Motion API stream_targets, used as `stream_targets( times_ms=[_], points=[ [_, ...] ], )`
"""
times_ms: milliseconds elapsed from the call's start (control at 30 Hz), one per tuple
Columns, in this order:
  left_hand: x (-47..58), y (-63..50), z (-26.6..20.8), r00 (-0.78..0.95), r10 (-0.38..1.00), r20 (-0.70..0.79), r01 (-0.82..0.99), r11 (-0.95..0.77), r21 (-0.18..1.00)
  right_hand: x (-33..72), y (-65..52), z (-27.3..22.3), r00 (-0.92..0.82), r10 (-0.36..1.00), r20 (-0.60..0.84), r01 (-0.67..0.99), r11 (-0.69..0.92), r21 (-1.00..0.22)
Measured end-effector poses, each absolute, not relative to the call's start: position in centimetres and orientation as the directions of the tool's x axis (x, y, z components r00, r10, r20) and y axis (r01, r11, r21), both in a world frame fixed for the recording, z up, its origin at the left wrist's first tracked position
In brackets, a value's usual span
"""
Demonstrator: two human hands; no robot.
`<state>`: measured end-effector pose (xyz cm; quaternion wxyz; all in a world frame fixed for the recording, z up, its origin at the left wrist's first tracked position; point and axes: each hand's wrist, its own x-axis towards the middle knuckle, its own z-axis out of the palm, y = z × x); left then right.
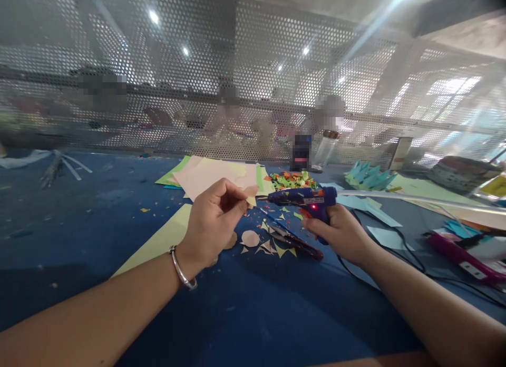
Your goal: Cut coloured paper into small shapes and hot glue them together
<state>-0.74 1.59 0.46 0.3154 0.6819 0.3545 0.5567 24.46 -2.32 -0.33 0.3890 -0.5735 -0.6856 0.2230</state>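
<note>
My left hand point(216, 219) is closed in a pinch on a small piece of paper point(251, 191), pinkish with some yellow at its lower edge. Around the grip of a blue hot glue gun point(304, 197) my right hand point(346, 231) is wrapped. The gun's nozzle points left and is close to the paper; whether they touch I cannot tell. A red light glows on its side, and a long pale glue stick point(399, 196) runs out of its back. Below lie a pale paper circle point(250, 238), pointed paper scraps point(281, 249) and a dark red tool point(302, 245).
Coloured paper sheets point(201, 180) and a heap of green and orange paper bits point(290, 180) lie behind my hands. At right are blue folded paper spikes point(367, 175), a magenta power strip point(460, 259) and a black cord point(415, 261). A perforated metal screen point(190, 87) bounds the table.
</note>
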Motion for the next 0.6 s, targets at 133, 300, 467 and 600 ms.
stream_targets(
  times_ms=[133,300,467,600],
  points=[
    [-0.6,1.7,0.3,0.152,0.842,0.517,0.03,-0.527,0.849,25.2,-1.3,-0.5,0.0,0.993,0.117,0.565,0.097,-0.82],
    [-0.5,2.0,-0.3,0.192,0.905,0.38,-0.069,-0.374,0.925,26.2,-0.1,-1.1,0.057,0.998,-0.034,0.452,-0.056,-0.89],
    [-0.3,2.0,-0.7,0.222,0.948,0.228,-0.126,-0.204,0.971,27.5,1.0,-2.3,0.127,0.99,-0.059,0.575,-0.122,-0.809],
    [-0.2,1.8,-0.9,0.256,0.946,0.198,-0.166,-0.159,0.973,28.6,1.8,-2.6,0.148,0.988,0.03,0.724,-0.088,-0.684]
  ],
)
